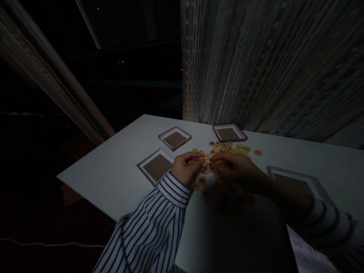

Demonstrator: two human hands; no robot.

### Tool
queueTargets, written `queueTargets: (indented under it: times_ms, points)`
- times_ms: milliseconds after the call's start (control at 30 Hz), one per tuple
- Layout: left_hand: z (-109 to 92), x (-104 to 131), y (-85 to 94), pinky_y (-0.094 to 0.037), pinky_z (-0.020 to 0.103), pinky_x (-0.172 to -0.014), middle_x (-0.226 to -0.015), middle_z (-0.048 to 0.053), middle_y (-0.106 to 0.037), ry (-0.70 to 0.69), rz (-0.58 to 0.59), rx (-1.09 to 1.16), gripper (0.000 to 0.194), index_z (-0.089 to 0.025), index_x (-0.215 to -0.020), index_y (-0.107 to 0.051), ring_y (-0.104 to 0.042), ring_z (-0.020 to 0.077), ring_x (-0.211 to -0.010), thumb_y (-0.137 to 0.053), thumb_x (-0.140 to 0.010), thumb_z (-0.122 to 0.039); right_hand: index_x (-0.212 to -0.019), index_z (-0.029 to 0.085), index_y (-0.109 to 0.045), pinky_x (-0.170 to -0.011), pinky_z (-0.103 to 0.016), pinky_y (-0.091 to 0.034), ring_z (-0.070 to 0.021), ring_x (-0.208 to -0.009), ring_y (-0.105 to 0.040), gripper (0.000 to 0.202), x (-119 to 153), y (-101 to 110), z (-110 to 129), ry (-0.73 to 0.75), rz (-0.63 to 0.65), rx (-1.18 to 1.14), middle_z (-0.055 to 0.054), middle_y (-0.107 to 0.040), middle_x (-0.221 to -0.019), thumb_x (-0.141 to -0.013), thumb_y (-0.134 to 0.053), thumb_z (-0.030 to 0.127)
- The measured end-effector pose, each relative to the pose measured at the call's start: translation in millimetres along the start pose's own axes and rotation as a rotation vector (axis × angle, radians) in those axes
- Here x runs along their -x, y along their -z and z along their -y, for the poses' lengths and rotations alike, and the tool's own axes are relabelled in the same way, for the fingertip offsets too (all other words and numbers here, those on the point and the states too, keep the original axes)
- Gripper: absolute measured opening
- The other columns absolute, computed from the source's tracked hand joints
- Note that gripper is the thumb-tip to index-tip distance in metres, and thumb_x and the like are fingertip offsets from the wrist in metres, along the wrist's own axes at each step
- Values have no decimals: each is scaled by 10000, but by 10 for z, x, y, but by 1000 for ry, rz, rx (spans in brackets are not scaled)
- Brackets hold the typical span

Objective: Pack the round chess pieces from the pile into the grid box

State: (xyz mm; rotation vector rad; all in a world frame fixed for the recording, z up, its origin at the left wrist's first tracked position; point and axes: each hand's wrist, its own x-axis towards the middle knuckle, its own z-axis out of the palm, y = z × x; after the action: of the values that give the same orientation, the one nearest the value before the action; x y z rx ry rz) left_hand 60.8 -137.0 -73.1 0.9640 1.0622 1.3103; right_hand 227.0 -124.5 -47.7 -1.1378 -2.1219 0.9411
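Round wooden xiangqi pieces (227, 148) with red or black characters lie in a loose heap on the white table (113, 170). My left hand (186, 167) is closed, pinching one pale xiangqi piece (203, 161) between thumb and fingertips. Close beside it, my right hand (237, 168) has its fingers drawn together over the heap's near side. Whether those fingers grip a piece is too dark to make out. More pieces, such as a black-marked piece (202, 180) and a red-marked piece (195, 186), lie just below my hands.
Two shallow box trays, a small tray (183, 144) and another tray (245, 138), stand at the back. A larger tray (146, 176) is left of my hands, partly covered. Another tray (298, 173) sits right, behind my forearm. A bead curtain (241, 68) hangs behind the table.
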Motion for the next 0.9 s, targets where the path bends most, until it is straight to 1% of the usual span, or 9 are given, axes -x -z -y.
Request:
queueTargets:
  times_ms: [133, 300, 367, 533, 667, 767, 900]
  points:
    - [18, -4, 5, -446, 215, -500, -538, -13, -622, -5, -5, -21, 242, -114, -702, -642, -563, 91, -469, -765, -535, -240, -851, 204, -640, -615, -272, -480, -156, -687, -632, 168, 15, 11, -3, -5, -14, 7, -18, -694, -763, -738, -534, 267]
    - [19, 0, -6, -480, 236, -528, -563, 6, -652, -26, -2, -25, 225, -116, -703, -676, -582, 104, -485, -765, -554, -259, -848, 209, -631, -572, -265, -471, -155, -649, -625, 165, 49, 33, -41, -11, -11, -43, -10, -682, -707, -732, -546, 292]
    - [23, 5, -13, -489, 241, -541, -556, 8, -654, -28, 9, -16, 226, -117, -722, -692, -594, 112, -492, -759, -569, -269, -848, 209, -629, -562, -266, -471, -157, -644, -624, 175, 71, 54, -47, -30, -18, -60, -12, -683, -714, -722, -550, 302]
    - [44, 26, -29, -510, 259, -598, -600, 35, -689, -37, 48, -39, 269, -128, -820, -718, -642, 145, -571, -736, -622, -310, -841, 221, -633, -595, -279, -483, -159, -653, -622, 182, 149, 135, 4, -44, -84, -40, -3, -676, -703, -712, -566, 331]
    - [56, 64, -47, -501, 240, -586, -615, 44, -695, 12, 68, -34, 334, -128, -911, -712, -654, 148, -600, -739, -627, -300, -825, 217, -629, -608, -278, -496, -162, -672, -628, 187, 239, 206, 73, -67, -122, -59, -12, -681, -718, -693, -585, 341]
    - [52, 105, -71, -494, 218, -585, -635, 44, -704, 36, 92, -22, 349, -132, -920, -710, -655, 136, -613, -751, -609, -285, -810, 211, -634, -582, -271, -498, -159, -661, -624, 189, 308, 255, 100, -79, -179, -68, -20, -681, -731, -682, -586, 341]
    - [52, 141, -105, -487, 214, -555, -618, 44, -703, 21, 98, -50, 347, -132, -920, -710, -641, 127, -574, -742, -615, -294, -776, 208, -651, -568, -272, -500, -164, -668, -619, 183, 386, 334, 118, -71, -226, -93, -37, -684, -754, -669, -601, 348]
